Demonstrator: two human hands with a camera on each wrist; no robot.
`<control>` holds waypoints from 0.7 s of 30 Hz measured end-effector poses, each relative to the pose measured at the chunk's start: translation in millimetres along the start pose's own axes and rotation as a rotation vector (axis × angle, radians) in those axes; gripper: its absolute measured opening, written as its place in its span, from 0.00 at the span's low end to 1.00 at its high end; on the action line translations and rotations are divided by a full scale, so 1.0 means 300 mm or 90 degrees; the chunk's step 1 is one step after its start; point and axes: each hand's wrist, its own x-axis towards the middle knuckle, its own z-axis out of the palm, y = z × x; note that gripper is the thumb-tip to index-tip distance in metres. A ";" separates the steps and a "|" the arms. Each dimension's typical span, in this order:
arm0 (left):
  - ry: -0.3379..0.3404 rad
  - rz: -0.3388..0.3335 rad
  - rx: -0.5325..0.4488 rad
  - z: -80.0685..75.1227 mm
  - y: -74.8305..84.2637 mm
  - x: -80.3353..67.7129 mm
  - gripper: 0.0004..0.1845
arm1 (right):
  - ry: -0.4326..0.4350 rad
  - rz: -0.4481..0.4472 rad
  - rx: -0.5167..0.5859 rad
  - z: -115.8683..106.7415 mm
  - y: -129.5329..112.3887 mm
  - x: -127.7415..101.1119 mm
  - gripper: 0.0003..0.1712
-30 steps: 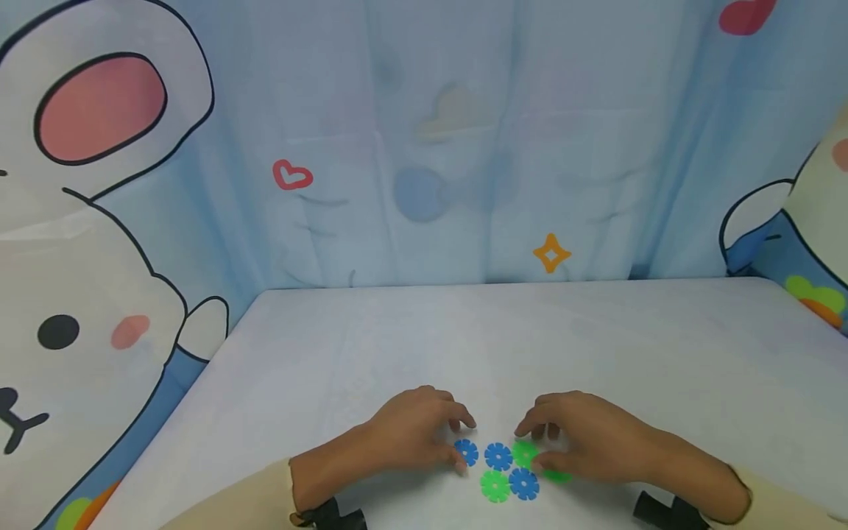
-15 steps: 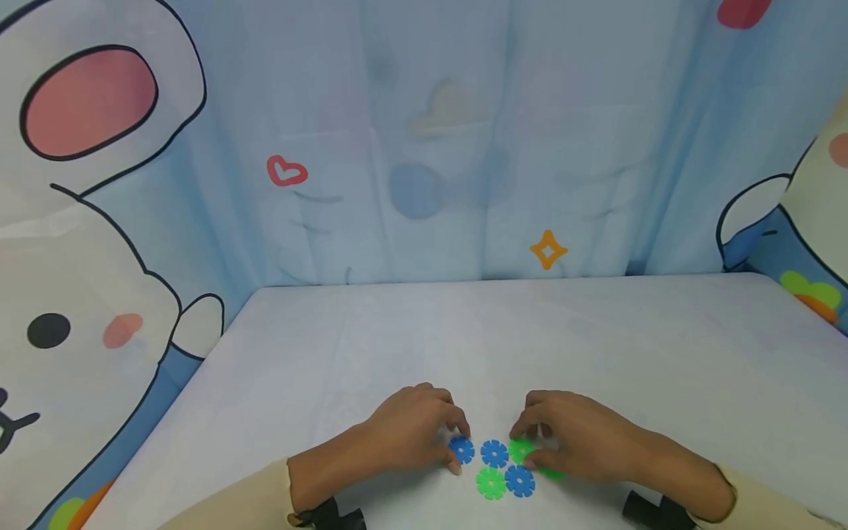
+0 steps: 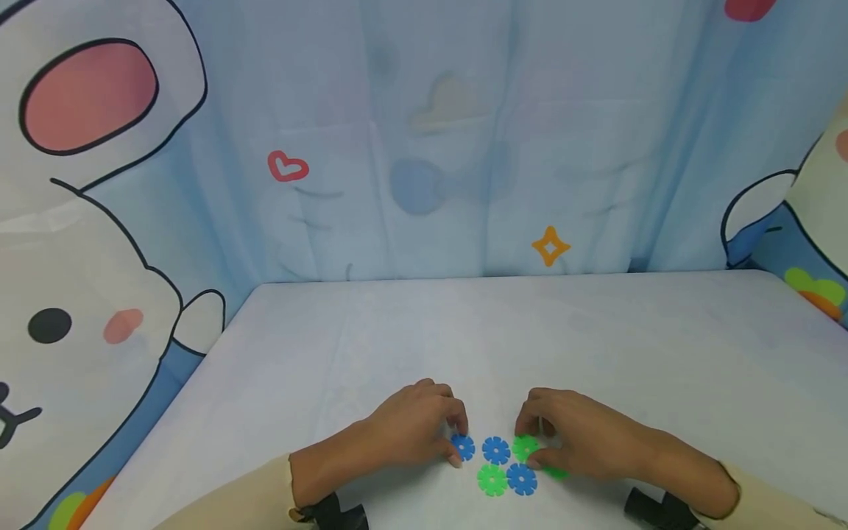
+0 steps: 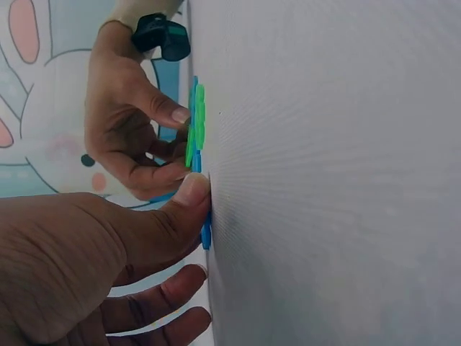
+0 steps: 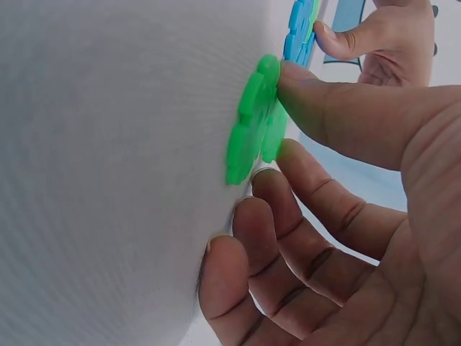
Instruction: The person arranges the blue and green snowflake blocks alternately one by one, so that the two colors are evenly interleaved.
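Several flat, round interlocking discs with notched rims lie clustered on the white table. My left hand (image 3: 419, 419) pinches the leftmost blue disc (image 3: 465, 447) between thumb and index finger; its other fingers are spread behind. With thumb and index finger at opposite edges, my right hand (image 3: 586, 430) grips a green disc (image 3: 525, 446) at the cluster's upper right. Another green disc (image 3: 558, 474) is partly hidden under that hand and shows nearer in the right wrist view. Between the hands lie a blue disc (image 3: 496, 450), a green disc (image 3: 492, 480) and a lower blue disc (image 3: 522, 478).
The white table (image 3: 397, 331) reaches back to a light blue curtain (image 3: 331, 88) with cartoon prints. A large printed rabbit (image 3: 79, 280) fills the left side. Black wrist cameras sit on both wrists, below the beige sleeves (image 3: 232, 489).
My left thumb and index finger have drawn together onto the leftmost blue disc. The right fingers have closed in slightly on the green disc. The discs keep about the same layout.
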 end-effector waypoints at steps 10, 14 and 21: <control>-0.022 0.004 0.018 0.003 0.011 0.000 0.12 | -0.005 0.021 0.014 0.007 -0.004 0.000 0.19; -0.023 0.015 0.023 0.002 0.017 -0.002 0.12 | -0.011 -0.018 0.035 0.004 0.001 0.001 0.18; -0.047 0.036 0.006 0.000 0.012 -0.004 0.12 | -0.025 -0.080 0.060 -0.003 0.012 0.000 0.15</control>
